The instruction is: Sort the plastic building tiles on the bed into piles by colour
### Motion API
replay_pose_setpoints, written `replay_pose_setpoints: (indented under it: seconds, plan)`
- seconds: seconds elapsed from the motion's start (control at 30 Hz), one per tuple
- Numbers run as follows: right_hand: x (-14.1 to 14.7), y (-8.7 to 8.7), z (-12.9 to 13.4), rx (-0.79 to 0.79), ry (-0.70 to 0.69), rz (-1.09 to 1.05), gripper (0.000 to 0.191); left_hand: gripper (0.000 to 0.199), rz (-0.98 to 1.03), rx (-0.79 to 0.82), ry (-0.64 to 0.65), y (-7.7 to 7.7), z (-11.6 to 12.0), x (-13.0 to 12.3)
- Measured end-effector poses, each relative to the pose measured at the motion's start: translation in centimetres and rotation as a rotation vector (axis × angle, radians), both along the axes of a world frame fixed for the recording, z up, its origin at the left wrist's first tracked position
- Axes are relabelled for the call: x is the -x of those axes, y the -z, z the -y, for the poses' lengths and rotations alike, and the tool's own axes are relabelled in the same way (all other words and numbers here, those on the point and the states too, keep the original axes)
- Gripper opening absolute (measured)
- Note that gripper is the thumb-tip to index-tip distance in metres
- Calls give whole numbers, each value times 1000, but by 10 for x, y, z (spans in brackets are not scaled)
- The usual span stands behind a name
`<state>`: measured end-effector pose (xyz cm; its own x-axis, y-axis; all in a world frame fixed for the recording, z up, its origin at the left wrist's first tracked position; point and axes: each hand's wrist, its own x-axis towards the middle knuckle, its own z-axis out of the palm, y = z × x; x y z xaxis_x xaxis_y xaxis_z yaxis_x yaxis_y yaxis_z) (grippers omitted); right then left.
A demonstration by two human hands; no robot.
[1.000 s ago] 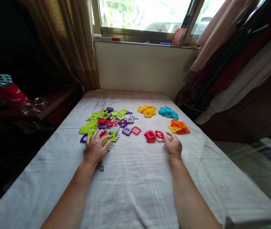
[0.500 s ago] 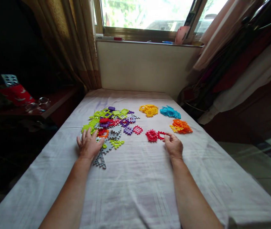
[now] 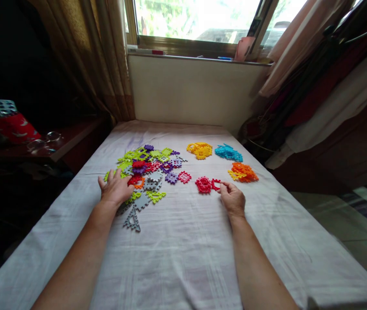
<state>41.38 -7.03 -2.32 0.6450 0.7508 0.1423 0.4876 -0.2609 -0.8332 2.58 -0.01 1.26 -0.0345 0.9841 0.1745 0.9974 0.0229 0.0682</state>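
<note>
Spread fingers of my left hand (image 3: 115, 188) rest at the near left side of a mixed heap of notched plastic building pieces, over green and red ones. Grey pieces (image 3: 142, 201) and a grey triangle piece (image 3: 132, 220) lie close to that hand. My right hand (image 3: 233, 199) pinches the edge of a red frame piece (image 3: 215, 184). This piece lies just right of a small red pile (image 3: 203, 184). Between the heap and the red pile are a purple piece (image 3: 172, 177) and a red square piece (image 3: 185, 177).
A yellow pile (image 3: 199, 150), a blue pile (image 3: 228, 152) and an orange pile (image 3: 245, 172) with a yellow triangle piece (image 3: 236, 175) sit further back on the sheeted surface (image 3: 183, 249). Glasses (image 3: 46, 143) lie on a side shelf at left. Clothes hang at right.
My left hand has shifted slightly left and back over the heap, uncovering more of the green and grey pieces. My right hand stays at the red frame piece. The view has shifted slightly.
</note>
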Motion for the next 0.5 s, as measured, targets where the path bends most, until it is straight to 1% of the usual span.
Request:
replay_pose_setpoints:
  seconds: [0.17, 0.3, 0.4, 0.5]
  plan:
    - [-1, 3, -1, -19, -3, -4, 44, 28, -116, -39, 46, -9, -5, 0]
    - [2, -1, -1, -33, 11, -1, 44, 23, -145, -71, 121, -10, -3, -1]
    - [4, -4, -1, -32, 8, -5, 44, 22, -97, -72, 145, -9, 1, 1]
    - [5, -7, 0, -42, 7, 1, 44, 20, 16, -63, 151, -11, 4, 1]
